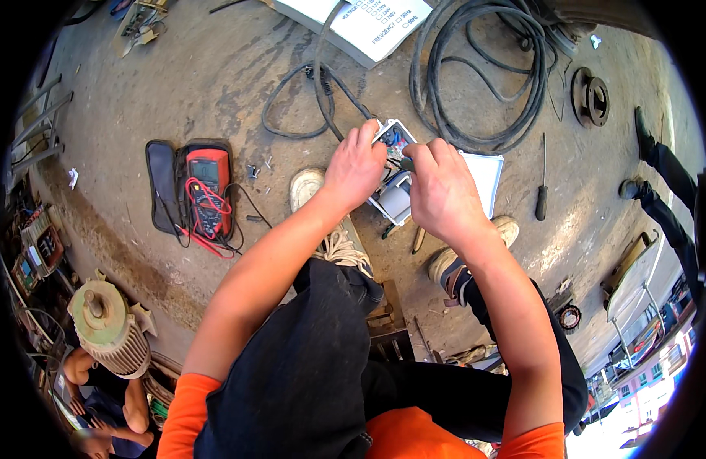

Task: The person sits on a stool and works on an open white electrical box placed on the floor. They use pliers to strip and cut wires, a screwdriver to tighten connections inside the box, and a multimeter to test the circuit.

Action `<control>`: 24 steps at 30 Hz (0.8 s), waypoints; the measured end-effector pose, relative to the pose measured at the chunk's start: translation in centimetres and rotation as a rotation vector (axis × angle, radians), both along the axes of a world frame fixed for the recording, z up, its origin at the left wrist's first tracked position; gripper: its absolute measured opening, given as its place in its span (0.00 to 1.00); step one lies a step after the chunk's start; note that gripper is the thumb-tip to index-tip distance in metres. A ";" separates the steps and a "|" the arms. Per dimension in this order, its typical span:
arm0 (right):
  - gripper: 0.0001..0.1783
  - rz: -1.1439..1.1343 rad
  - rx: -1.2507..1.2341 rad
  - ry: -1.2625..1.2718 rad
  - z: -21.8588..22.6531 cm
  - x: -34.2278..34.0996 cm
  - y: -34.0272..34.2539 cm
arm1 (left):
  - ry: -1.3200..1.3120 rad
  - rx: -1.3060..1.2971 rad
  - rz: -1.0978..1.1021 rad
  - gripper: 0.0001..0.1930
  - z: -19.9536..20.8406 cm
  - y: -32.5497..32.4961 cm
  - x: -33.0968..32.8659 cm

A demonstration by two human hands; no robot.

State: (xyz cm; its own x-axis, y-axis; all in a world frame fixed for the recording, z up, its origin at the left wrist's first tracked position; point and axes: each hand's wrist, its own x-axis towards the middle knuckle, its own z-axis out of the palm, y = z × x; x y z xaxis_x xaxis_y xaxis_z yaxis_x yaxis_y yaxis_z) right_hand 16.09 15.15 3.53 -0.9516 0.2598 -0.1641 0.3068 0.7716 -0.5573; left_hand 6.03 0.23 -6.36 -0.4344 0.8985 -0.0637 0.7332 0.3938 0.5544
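Note:
A small white electrical box (pixel 393 131) stands between my feet with its cover off, showing wires and a pale cylinder (pixel 396 200), probably a capacitor. My left hand (pixel 357 167) is closed on the box's left side, its fingertips at the rim. Over the right side, my right hand (pixel 445 187) has its fingers pinched together inside the box. A small dark piece shows at those fingertips, too hidden to name. The white cover (pixel 484 182) lies just right of the box, partly behind my right hand. A thick black cable (pixel 349 96) runs to the box's upper left.
Left on the concrete lies a red multimeter (pixel 208 187) in an open black case. A screwdriver (pixel 542 200), coiled cable (pixel 422 84), metal flange (pixel 590 97) and white carton (pixel 368 53) lie around. An electric motor (pixel 112 329) is at lower left, near another person (pixel 120 405).

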 end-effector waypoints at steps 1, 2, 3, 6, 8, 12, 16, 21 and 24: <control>0.13 0.002 0.001 -0.021 0.1 0.0 0.0 | -0.008 0.008 -0.002 0.05 0.0 0.0 -0.2; 0.12 0.003 0.003 -0.042 0.2 -0.1 0.0 | -0.020 0.005 -0.009 0.06 0.0 0.0 -0.3; 0.12 0.005 0.005 -0.063 0.3 -0.1 0.0 | -0.031 0.003 -0.017 0.06 0.0 -0.1 -0.4; 0.13 0.008 -0.010 -0.123 0.1 -0.1 0.3 | -0.041 0.013 -0.032 0.05 -0.4 -0.2 -0.6; 0.10 0.011 -0.009 -0.089 0.1 -0.2 0.3 | -0.039 0.029 -0.039 0.04 -0.7 -0.4 -0.7; 0.07 0.008 -0.009 -0.074 0.2 -0.3 0.4 | -0.046 0.024 -0.058 0.04 -0.7 -0.4 -0.9; 0.08 0.011 -0.024 -0.100 0.0 -0.2 0.5 | -0.054 0.015 -0.066 0.04 -0.7 -0.4 -0.9; 0.11 0.006 -0.029 -0.133 0.0 -0.4 0.4 | -0.075 0.012 -0.061 0.04 -0.7 -0.5 -1.0; 0.11 0.007 -0.034 -0.137 0.0 -0.4 0.5 | -0.085 0.001 -0.072 0.03 -0.5 -0.5 -1.1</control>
State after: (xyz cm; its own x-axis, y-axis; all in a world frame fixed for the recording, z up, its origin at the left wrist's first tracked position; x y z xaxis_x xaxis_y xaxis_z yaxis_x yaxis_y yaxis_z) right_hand 15.68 15.62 3.50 -0.9216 0.2453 -0.3008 0.3761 0.7554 -0.5365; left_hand 4.92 -0.27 -6.82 -0.3620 0.9271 -0.0969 0.7100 0.3415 0.6158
